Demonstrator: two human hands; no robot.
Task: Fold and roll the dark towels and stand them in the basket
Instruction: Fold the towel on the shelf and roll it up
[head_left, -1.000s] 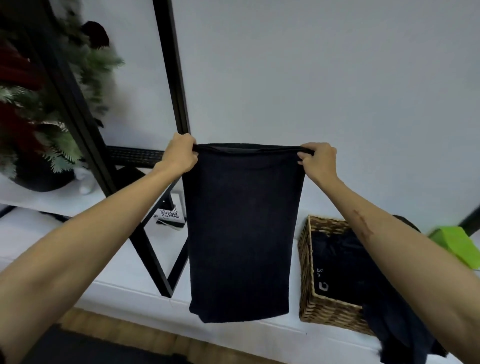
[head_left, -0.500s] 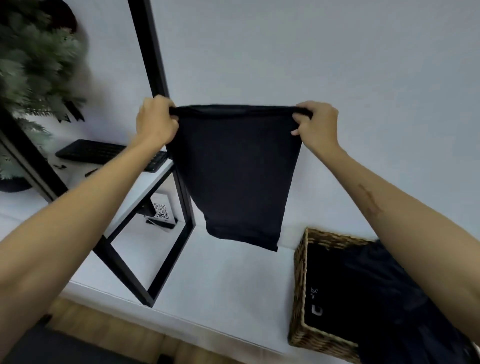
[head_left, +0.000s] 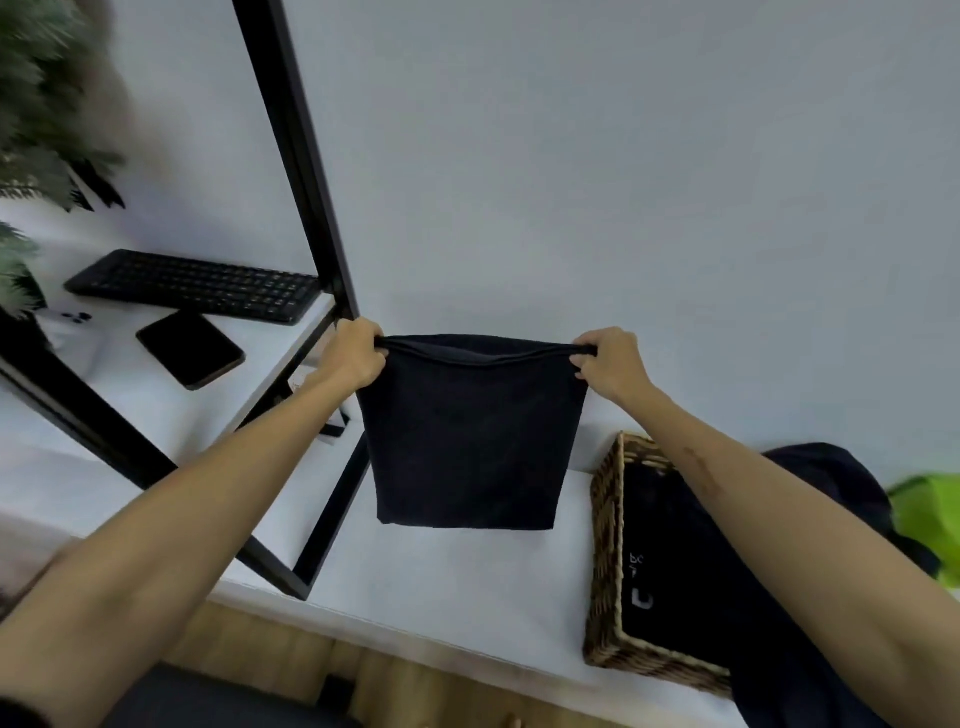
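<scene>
Only illegible white marks show inside basket (head_left: 605, 525). Left hand (head_left: 358, 356) and right hand (head_left: 610, 364) grip dark towel (head_left: 467, 436), now lowered.

We are looking through one wide-angle camera worn on the person's head, facing forward and down toward a pale wall (head_left: 623, 156) and the white surface (head_left: 441, 582) below it. Both forearms are reaching away from us from the bottom corners, so the left hand (head_left: 358, 356) and right hand (head_left: 610, 364) are sitting close, near mid-frame. Straight lines are bending toward the edges. No second view is sharing the scene.
</scene>
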